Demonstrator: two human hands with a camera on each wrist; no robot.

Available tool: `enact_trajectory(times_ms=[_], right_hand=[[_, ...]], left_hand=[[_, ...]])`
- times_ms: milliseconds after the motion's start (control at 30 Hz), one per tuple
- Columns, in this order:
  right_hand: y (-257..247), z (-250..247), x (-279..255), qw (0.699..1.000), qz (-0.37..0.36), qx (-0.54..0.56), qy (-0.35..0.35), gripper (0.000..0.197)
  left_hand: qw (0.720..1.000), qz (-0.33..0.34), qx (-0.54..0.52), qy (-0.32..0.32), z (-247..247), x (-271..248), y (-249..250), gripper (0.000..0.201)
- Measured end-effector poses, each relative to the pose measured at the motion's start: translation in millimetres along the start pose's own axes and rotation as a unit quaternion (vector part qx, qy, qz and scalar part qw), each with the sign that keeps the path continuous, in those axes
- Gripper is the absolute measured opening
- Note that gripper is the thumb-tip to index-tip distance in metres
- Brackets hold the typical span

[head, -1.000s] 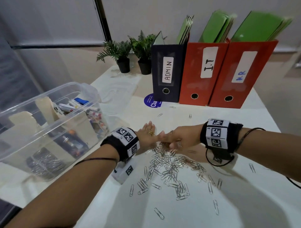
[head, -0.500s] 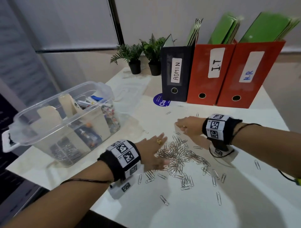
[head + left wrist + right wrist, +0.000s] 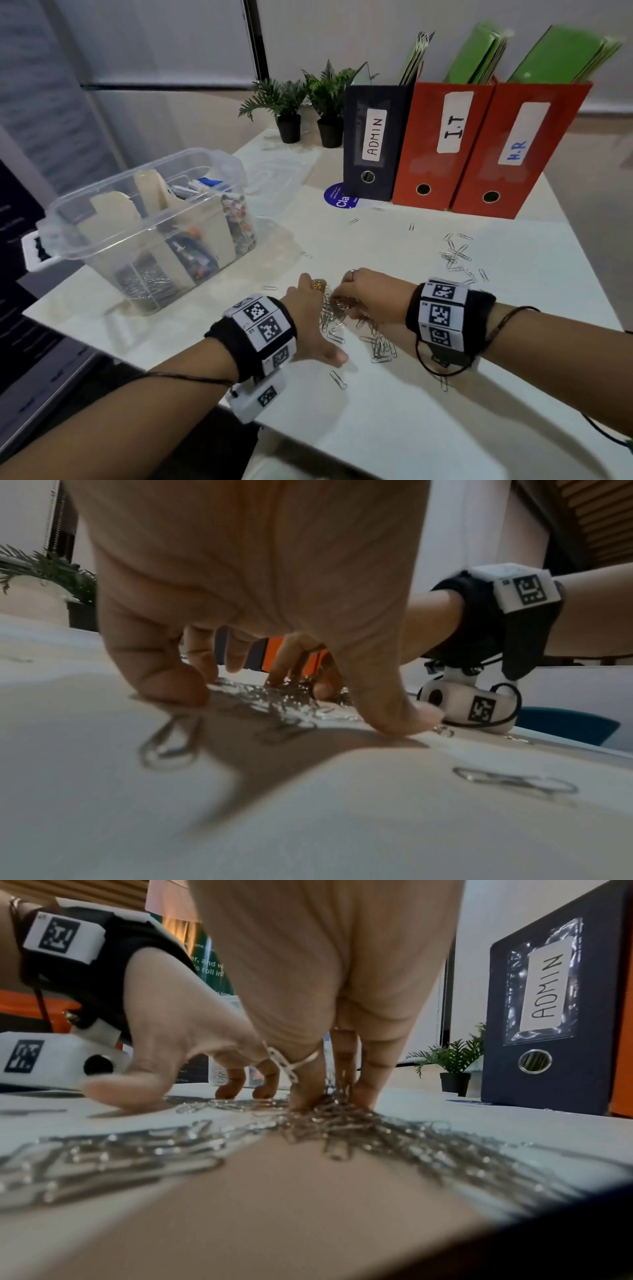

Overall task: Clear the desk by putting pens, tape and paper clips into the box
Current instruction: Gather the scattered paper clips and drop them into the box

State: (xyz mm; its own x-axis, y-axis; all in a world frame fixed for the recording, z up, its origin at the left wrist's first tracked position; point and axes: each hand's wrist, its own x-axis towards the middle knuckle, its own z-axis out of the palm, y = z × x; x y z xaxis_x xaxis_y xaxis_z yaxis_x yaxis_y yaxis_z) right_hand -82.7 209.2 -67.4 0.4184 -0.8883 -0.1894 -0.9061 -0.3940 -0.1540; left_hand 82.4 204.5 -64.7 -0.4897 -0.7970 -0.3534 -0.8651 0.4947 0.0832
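A heap of silver paper clips [image 3: 337, 310] lies on the white desk [image 3: 428, 428] between my two hands. My left hand [image 3: 308, 318] stands on its spread fingertips at the heap's left side, thumb on the desk, holding nothing. My right hand [image 3: 371, 294] comes in from the right; in the right wrist view its fingers [image 3: 366, 1085] and thumb dig down into the heap [image 3: 342, 1123] and pinch a bunch, with one clip caught up by the thumb. The clear plastic box [image 3: 102, 240] stands at the left, holding pens and clips between card dividers.
A second scatter of clips [image 3: 455, 257] lies at the right; single clips [image 3: 338, 379] dot the desk. Three file boxes, ADMIN [image 3: 373, 144], I.T [image 3: 452, 144] and H.R, line the back beside two small potted plants [image 3: 289, 116]. The desk's front edge is close under my left wrist.
My right hand has come back from the far side to the heap, and both hands have closed in on it. The clips are bunched tighter between them.
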Motion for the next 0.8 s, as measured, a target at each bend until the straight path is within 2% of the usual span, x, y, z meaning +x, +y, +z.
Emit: enact_trajectory(times_ms=[200, 400, 533, 733, 800], right_hand=[[-2, -8, -5, 0.999, 0.042, -0.021, 0.014, 0.032], [7, -7, -4, 0.994, 0.09, -0.052, 0.023, 0.026], [10, -5, 1, 0.993, 0.111, -0.042, 0.021, 0.022], [7, -4, 2, 0.989, 0.129, -0.064, 0.038, 0.025], [8, -6, 1, 0.988, 0.134, -0.065, 0.051, 0.025]], left_hand=[[1.0, -0.008, 0.023, 0.012, 2, 12, 12, 0.112], [0.998, 0.004, -0.037, 0.044, 0, 20, 17, 0.076], [0.999, 0.001, -0.011, 0.047, -2, 21, 25, 0.05], [0.997, -0.045, -0.016, 0.06, 1, 26, 31, 0.063], [0.996, -0.049, -0.013, 0.068, 2, 26, 32, 0.055]])
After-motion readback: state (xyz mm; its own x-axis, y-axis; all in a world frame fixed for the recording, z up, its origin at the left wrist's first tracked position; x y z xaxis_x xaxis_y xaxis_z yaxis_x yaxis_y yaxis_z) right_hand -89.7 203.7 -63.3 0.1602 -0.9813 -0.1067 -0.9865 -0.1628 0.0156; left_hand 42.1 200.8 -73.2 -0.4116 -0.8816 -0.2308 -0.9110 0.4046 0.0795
